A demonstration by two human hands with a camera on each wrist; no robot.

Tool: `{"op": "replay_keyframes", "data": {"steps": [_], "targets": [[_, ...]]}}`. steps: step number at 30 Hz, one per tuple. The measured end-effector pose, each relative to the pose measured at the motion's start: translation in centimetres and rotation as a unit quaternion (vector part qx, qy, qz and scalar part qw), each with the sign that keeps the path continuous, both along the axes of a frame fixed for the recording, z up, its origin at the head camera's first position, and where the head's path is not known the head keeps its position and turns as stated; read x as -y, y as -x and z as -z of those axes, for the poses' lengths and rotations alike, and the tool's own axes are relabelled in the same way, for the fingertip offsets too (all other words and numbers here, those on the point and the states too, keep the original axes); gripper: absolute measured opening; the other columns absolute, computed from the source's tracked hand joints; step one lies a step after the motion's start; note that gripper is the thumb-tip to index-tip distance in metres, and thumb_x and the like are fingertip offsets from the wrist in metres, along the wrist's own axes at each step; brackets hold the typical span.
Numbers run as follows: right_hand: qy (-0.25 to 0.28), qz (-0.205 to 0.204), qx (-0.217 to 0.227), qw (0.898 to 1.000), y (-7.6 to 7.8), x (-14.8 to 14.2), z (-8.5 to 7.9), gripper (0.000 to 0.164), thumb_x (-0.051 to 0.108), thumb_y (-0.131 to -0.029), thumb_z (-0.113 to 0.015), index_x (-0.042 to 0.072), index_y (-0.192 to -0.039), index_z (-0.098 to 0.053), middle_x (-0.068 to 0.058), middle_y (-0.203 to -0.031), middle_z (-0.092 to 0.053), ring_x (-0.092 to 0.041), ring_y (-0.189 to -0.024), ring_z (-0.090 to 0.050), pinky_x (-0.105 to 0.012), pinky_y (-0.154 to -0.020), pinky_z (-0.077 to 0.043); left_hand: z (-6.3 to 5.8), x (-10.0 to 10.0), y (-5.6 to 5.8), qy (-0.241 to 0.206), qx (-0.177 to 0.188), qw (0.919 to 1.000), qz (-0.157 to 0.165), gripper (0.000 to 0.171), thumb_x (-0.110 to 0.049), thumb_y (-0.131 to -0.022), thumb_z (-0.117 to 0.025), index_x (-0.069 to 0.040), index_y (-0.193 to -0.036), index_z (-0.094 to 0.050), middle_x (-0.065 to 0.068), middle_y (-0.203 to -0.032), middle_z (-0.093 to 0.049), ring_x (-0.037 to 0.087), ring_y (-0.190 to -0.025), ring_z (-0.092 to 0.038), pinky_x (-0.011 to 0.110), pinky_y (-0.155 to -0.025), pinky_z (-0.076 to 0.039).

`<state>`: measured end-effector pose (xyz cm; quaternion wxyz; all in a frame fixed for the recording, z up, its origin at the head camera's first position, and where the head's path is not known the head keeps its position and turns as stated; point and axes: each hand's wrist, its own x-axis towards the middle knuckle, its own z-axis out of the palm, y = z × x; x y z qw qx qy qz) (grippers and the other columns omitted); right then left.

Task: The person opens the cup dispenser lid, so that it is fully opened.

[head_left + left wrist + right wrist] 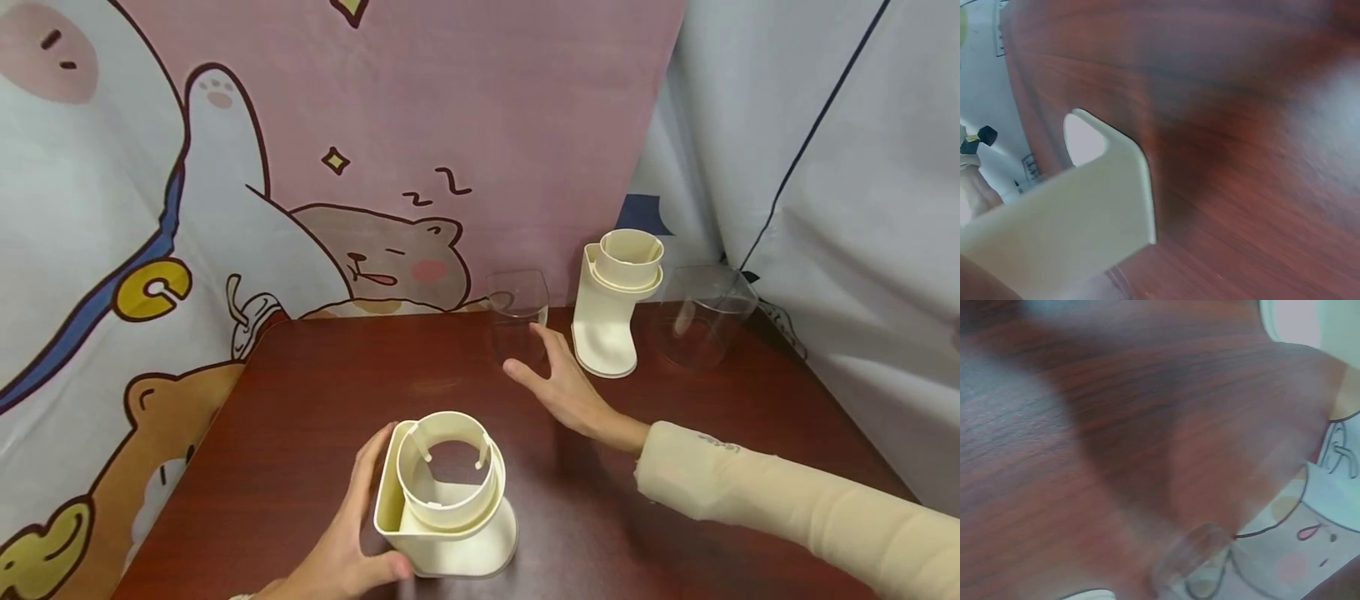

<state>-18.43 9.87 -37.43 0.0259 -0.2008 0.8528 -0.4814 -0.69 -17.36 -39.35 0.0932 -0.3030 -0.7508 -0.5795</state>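
In the head view my left hand [337, 533] grips a cream plastic stand [468, 546] from its left side, fingers along the back corner and thumb at the front. The stand is upright, with a round ring on top, small inner tabs and a rounded base. Its flat wall [1079, 212] slants across the left wrist view. My right hand [573, 396] reaches toward a clear container [517, 300] at the back, fingers spread and nothing held. The fingertips overlap the container's right edge in the head view. That container [1194, 556] also appears low in the right wrist view.
A second cream stand [606, 333] of the same shape stands upright at the back, right of the clear container. Farther right is another clear container [705, 325]. The dark red-brown table [300, 400] meets a cartoon-printed cloth [480, 125]. A black cord [817, 117] hangs at the right.
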Motion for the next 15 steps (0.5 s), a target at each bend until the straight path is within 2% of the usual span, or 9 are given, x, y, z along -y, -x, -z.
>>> {"op": "replay_keyframes", "data": {"steps": [3,6,8,11,13,15], "targets": [[0.013,-0.039,-0.021,0.999,-1.1,0.1,-0.8,0.085,0.056,-0.091,-0.06,0.016,-0.157,-0.026,-0.01,-0.16,-0.028,-0.031,-0.148,-0.028,-0.06,-0.118,-0.024,0.1,-0.3,-0.4,-0.027,0.023,0.9993,0.012,0.104,-0.053,-0.092,-0.063,-0.003,-0.159,-0.002,0.021,-0.161,-0.015,0.019,-0.145,-0.028,0.015,-0.115,-0.021],[0.04,-0.085,-0.033,0.995,-2.4,0.5,-1.7,0.083,0.056,-0.09,-0.061,0.018,-0.156,-0.027,-0.009,-0.16,-0.03,-0.03,-0.149,-0.028,-0.061,-0.118,-0.022,0.1,-0.6,-0.8,-0.037,0.034,0.9986,0.016,0.097,-0.052,-0.096,-0.057,-0.004,-0.159,-0.001,0.021,-0.163,-0.014,0.018,-0.146,-0.026,0.015,-0.114,-0.022],[0.063,-0.113,-0.035,0.991,-3.1,0.8,-2.4,0.083,0.059,-0.091,-0.059,0.019,-0.156,-0.028,-0.009,-0.16,-0.031,-0.029,-0.149,-0.027,-0.061,-0.119,-0.02,0.0,-0.8,-1.0,-0.046,0.04,0.9981,0.005,0.086,-0.048,-0.101,-0.047,-0.003,-0.159,-0.002,0.017,-0.164,-0.012,0.015,-0.148,-0.022,0.013,-0.114,-0.018],[0.091,-0.141,-0.032,0.985,-3.7,1.3,-3.0,0.083,0.063,-0.092,-0.055,0.019,-0.156,-0.028,-0.008,-0.161,-0.03,-0.029,-0.15,-0.025,-0.062,-0.119,-0.018,-0.1,-1.0,-1.6,-0.089,0.077,0.993,0.004,0.066,-0.038,-0.107,-0.024,-0.004,-0.159,-0.003,0.008,-0.166,-0.01,0.008,-0.15,-0.015,0.01,-0.113,-0.015],[0.097,-0.157,-0.03,0.982,-3.7,1.6,-3.2,0.084,0.066,-0.092,-0.052,0.019,-0.157,-0.026,-0.007,-0.162,-0.029,-0.03,-0.151,-0.024,-0.062,-0.119,-0.018,0.2,-1.0,-2.0,-0.12,0.096,0.9881,0.003,0.059,-0.033,-0.107,-0.01,-0.006,-0.16,-0.004,0.001,-0.166,-0.011,0.002,-0.15,-0.014,0.008,-0.113,-0.015],[0.102,-0.174,-0.025,0.979,-3.8,2.0,-3.5,0.083,0.065,-0.093,-0.051,0.018,-0.157,-0.025,-0.007,-0.162,-0.027,-0.029,-0.152,-0.022,-0.062,-0.119,-0.018,0.7,-0.8,-2.4,-0.147,0.118,0.982,0.011,0.059,-0.033,-0.106,-0.002,-0.011,-0.161,-0.006,-0.006,-0.166,-0.014,-0.002,-0.15,-0.015,0.007,-0.112,-0.015]]}}
